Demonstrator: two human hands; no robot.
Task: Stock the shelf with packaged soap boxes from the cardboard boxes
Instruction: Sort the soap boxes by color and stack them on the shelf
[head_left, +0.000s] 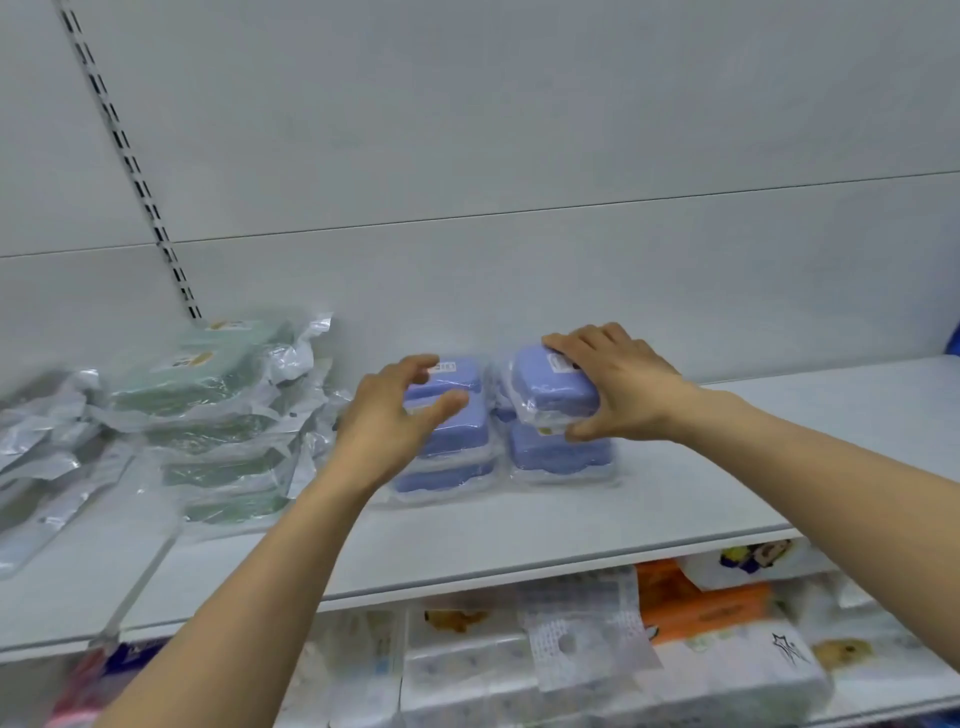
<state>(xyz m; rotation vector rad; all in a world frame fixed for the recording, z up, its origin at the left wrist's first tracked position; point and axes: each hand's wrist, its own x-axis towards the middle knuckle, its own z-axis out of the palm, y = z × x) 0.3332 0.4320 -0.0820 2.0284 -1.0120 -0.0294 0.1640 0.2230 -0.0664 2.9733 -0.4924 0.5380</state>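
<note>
Labels on the packs are small white stickers, too blurred to read: one on the top blue soap box (553, 387) under the right hand (621, 387), one on the highest box of the left blue stack (447, 415), and yellowish ones on the green packs (218, 415) farther left. The right hand grips the top blue soap box, fingers curled over its far edge and thumb at its near side, holding it tilted on a second blue box (561, 457) that lies flat on the shelf (519, 535). The left hand (392, 423) hovers just in front of the left blue stack with fingers and thumb spread and loosely curved, holding nothing; whether it touches the wrapping cannot be told. Both blue stacks stand side by side, touching or nearly so, near the back of the shelf. Each box sits in clear plastic wrap. The shelf is a plain white board with a white back panel (519, 130) and a slotted upright rail (130, 166). Below it, a lower shelf holds wrapped tissue packs (597, 670), one of them orange (696, 603), with print too smeared to read.
</note>
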